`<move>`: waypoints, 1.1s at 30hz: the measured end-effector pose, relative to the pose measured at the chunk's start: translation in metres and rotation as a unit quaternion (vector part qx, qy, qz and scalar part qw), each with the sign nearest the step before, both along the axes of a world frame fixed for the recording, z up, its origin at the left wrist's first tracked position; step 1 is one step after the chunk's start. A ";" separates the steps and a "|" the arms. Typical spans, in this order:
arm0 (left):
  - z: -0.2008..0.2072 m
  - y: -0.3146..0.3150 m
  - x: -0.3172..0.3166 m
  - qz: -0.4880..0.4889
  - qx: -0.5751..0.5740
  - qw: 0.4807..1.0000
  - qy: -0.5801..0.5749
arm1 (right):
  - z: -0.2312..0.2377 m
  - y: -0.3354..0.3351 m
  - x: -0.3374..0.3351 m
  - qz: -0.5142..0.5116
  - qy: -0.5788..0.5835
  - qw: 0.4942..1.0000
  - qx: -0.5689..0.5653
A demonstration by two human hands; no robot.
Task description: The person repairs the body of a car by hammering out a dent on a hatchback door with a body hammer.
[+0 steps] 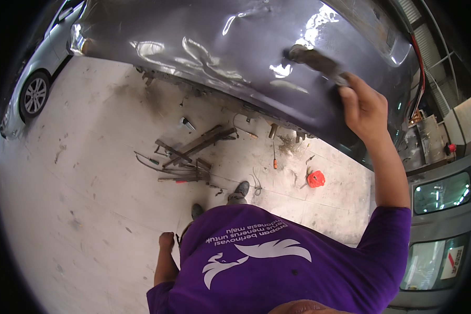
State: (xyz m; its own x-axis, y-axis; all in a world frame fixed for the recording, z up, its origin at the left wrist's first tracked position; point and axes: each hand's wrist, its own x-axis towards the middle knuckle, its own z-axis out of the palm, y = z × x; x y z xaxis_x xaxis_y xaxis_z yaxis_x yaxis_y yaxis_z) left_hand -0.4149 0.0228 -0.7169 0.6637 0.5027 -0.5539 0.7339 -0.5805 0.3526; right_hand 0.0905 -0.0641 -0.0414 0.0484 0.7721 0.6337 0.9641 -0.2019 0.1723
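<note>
My right hand (367,107) is raised over a large dark grey car body panel (167,26), its fingers wrapped around the end of a dark hammer (319,62). Motion smears the hammer. Its head is over the panel beside bright reflections; whether it touches the metal I cannot tell. Dents and ripples bend the light along the panel's glossy surface. Away from the panel, my left hand (166,239) hangs low by my side, curled closed, with nothing visible in it.
Below the panel's edge, dark metal bars (199,148) and rods lie piled on the pale floor. Nearby are an orange-handled screwdriver (275,163) and a red container (315,179). A silver car (49,47) stands at far left, and a grey vehicle (439,230) at right.
</note>
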 end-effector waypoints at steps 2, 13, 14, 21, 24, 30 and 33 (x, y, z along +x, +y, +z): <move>-0.004 -0.006 -0.006 0.074 -0.019 0.997 -0.014 | 0.001 0.008 -0.001 -0.052 -0.019 0.998 0.001; -0.001 -0.018 -0.002 0.352 -0.147 0.923 -0.059 | 0.008 0.022 -0.010 -0.052 -0.052 0.997 0.001; 0.001 -0.018 -0.001 0.346 -0.143 0.926 -0.054 | 0.001 0.020 -0.005 -0.034 -0.092 0.995 -0.012; -0.025 -0.023 -0.015 0.390 -0.165 0.904 -0.057 | 0.003 0.044 -0.012 -0.033 -0.070 0.997 0.005; -0.038 -0.024 -0.020 0.416 -0.178 0.890 -0.063 | -0.002 0.056 -0.006 -0.066 -0.076 0.995 -0.017; -0.037 -0.026 -0.014 0.456 -0.183 0.864 -0.111 | 0.007 0.063 -0.003 -0.053 -0.086 0.995 0.007; -0.027 -0.032 -0.017 0.456 -0.187 0.867 -0.078 | 0.014 0.063 -0.009 -0.106 -0.057 0.993 0.003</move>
State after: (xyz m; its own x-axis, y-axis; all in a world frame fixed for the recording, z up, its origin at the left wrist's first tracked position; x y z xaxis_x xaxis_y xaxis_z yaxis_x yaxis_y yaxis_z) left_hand -0.4319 -0.0096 -0.7441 0.1669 0.6617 -0.7310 0.7545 0.3915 0.5267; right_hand 0.0819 -0.0012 -0.0273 0.1374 0.7482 0.6491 0.8736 -0.4004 0.2767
